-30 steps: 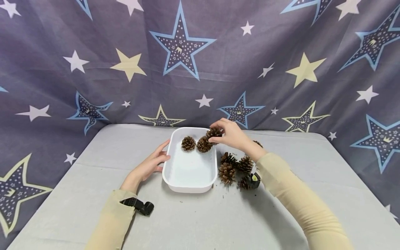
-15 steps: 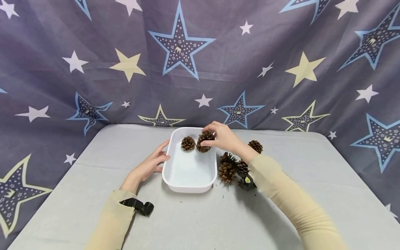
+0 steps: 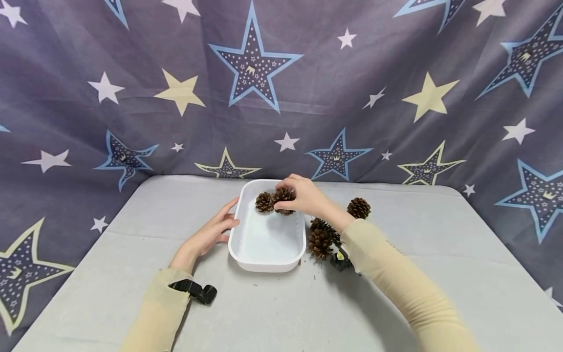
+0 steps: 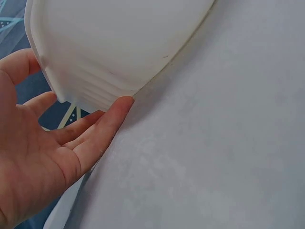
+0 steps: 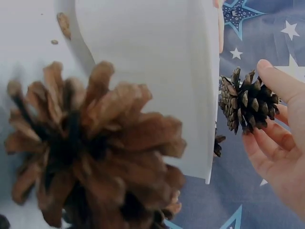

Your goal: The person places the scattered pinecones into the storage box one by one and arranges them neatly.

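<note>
A white plastic tray (image 3: 267,239) stands on the table, and my left hand (image 3: 208,234) rests against its left wall. In the left wrist view the fingers (image 4: 97,140) lie mostly straight along the tray's outside. My right hand (image 3: 310,198) pinches a brown pine cone (image 3: 283,194) between thumb and fingers, above the back right of the tray. The held pine cone (image 5: 248,102) shows clear of the tray's edge in the right wrist view. Below it, a second cone is mostly hidden. Another pine cone (image 3: 264,202) lies in the tray to its left.
Right of the tray several pine cones (image 3: 320,243) lie clustered, partly covered by the right forearm. A single pine cone (image 3: 358,208) sits farther back. Small brown scraps (image 5: 63,26) lie on the table (image 3: 246,318). A star-patterned cloth (image 3: 281,98) hangs behind.
My right hand has carried the held pine cone leftward from the tray's right rim to over the tray's inside. The left hand and the tray have stayed still.
</note>
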{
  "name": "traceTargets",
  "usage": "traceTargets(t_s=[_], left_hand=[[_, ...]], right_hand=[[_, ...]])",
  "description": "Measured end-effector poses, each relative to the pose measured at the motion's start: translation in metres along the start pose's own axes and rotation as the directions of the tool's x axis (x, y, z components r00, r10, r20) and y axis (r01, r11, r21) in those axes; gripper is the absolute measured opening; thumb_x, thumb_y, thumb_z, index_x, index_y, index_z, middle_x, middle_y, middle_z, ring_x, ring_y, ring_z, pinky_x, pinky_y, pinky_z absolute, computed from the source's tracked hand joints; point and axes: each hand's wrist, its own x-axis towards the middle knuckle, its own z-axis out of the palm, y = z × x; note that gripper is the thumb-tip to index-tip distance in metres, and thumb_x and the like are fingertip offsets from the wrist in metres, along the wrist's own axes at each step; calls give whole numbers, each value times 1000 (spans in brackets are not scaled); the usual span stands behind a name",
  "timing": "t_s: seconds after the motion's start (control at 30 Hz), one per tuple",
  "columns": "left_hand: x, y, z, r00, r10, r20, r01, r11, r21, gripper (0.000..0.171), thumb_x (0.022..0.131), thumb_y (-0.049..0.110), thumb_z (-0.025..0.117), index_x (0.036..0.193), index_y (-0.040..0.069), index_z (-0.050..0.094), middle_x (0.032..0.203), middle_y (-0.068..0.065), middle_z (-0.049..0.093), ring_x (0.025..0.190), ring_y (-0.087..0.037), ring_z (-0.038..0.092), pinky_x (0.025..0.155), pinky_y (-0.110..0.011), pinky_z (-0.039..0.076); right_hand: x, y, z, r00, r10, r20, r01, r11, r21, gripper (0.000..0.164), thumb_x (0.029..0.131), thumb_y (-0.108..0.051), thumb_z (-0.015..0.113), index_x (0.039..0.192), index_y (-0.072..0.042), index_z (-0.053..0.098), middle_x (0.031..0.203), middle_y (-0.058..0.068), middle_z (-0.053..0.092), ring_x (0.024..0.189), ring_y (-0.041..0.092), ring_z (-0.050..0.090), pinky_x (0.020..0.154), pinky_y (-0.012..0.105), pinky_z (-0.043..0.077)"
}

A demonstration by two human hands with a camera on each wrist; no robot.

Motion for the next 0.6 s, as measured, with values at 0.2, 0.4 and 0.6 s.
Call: traceTargets(t_s=[0.2, 0.4, 0.6], left_hand=[[-1, 0, 0, 1000, 1, 8, -1, 1000, -11, 66, 94, 26, 47, 146, 35, 8, 134, -23, 32, 105, -24, 51, 82, -43, 51], [-1, -1, -1, 1000, 12, 15, -11, 1000, -19, 66, 94, 25, 47, 146, 34, 8, 135, -23, 31, 105, -23, 51, 82, -43, 51], [1, -1, -1, 1000, 5, 12, -5, 1000, -21, 66, 94, 25, 47, 146, 34, 9, 136, -23, 32, 108, -26, 50, 82, -43, 51]], right_hand=[[2, -3, 7, 1000, -14, 12, 14, 1000, 2, 45, 76, -38, 72, 114, -14, 61, 104, -1, 56, 87, 12, 53, 76, 29, 48], [4, -4, 15, 999, -9, 31, 10, 1000, -25, 49, 75, -37, 72, 115, -12, 61, 111, 1, 57, 99, 14, 54, 88, 31, 47], [8, -5, 20, 999, -26, 33, 28, 997, -66, 50, 75, -38, 72, 115, -12, 61, 116, 2, 58, 110, 18, 51, 99, 33, 40]])
